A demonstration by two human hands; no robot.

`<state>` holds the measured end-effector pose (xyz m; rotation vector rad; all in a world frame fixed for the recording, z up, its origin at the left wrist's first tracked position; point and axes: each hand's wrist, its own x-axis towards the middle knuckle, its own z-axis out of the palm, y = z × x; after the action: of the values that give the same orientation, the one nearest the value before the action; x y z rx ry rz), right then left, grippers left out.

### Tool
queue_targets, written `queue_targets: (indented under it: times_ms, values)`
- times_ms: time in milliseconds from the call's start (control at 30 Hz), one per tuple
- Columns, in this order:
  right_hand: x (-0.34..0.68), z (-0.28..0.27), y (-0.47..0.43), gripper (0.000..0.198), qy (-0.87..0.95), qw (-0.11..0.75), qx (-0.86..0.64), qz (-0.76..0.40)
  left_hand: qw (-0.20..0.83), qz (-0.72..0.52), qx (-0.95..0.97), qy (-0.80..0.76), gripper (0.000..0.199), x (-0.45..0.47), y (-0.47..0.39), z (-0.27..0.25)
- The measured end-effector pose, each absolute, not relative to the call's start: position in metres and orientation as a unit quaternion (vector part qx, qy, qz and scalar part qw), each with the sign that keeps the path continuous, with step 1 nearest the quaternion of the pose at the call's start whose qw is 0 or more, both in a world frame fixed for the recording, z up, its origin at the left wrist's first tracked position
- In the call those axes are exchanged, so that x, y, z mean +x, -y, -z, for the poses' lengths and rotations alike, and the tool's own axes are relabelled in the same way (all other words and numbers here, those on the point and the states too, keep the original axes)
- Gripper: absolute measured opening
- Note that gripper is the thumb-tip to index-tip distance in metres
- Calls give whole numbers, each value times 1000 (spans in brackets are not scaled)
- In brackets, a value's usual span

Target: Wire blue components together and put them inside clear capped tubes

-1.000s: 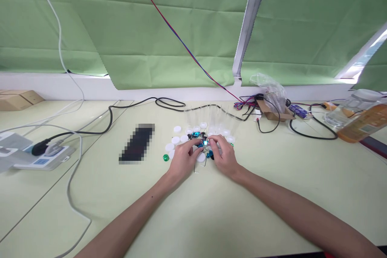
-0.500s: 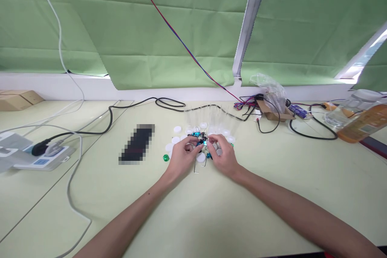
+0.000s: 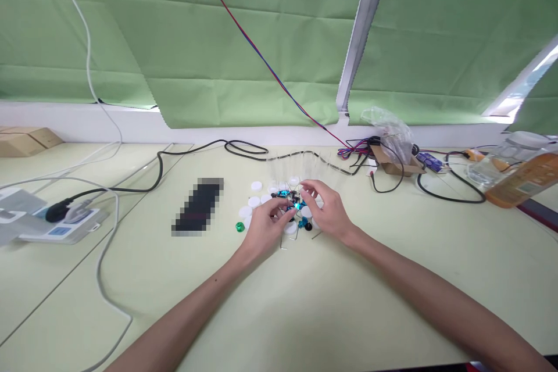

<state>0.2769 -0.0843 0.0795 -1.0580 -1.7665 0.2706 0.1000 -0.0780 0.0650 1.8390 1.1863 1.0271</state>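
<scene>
My left hand (image 3: 265, 225) is pinched on a small shiny blue metal part (image 3: 297, 206) in the middle of the table. Just right of it, my right hand (image 3: 332, 213) has its thumb and forefinger curled close together; whatever may be between them is too small to make out. Around both hands lie several round white caps (image 3: 256, 186), more blue-and-black parts (image 3: 284, 193) and a loose blue piece (image 3: 302, 222). Close to my left wrist is a green metal piece (image 3: 239, 226). A thin L-shaped hex key (image 3: 283, 243) lies in front of a white cap (image 3: 290, 228).
Clear upright tubes (image 3: 300, 165) stand behind the parts. A pixelated dark rectangle (image 3: 198, 206) lies to the left, beyond it a power strip (image 3: 74, 226) with cables. At right are a cardboard box (image 3: 394, 166) with a plastic bag and an orange bottle (image 3: 523, 180).
My right hand has drawn slightly up and right, away from the blue part, uncovering a blue piece and a black one beneath it. My left hand stays almost in place.
</scene>
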Motion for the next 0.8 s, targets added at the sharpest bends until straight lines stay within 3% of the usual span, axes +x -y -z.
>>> queue_targets:
  times_ms: [333, 600, 800]
  values:
    - [282, -108, 86, 19, 802, 410, -398, -175, 284, -354, 795, -402, 15, 102, 84, -67]
    - [286, -114, 87, 19, 792, 439, -404, -129, 242, -358, 817, -382, 23, 97, 80, -69]
    - [287, -118, 87, 19, 780, 455, -418, -102, 54, -423, 807, -409, 24, 86, 68, -72]
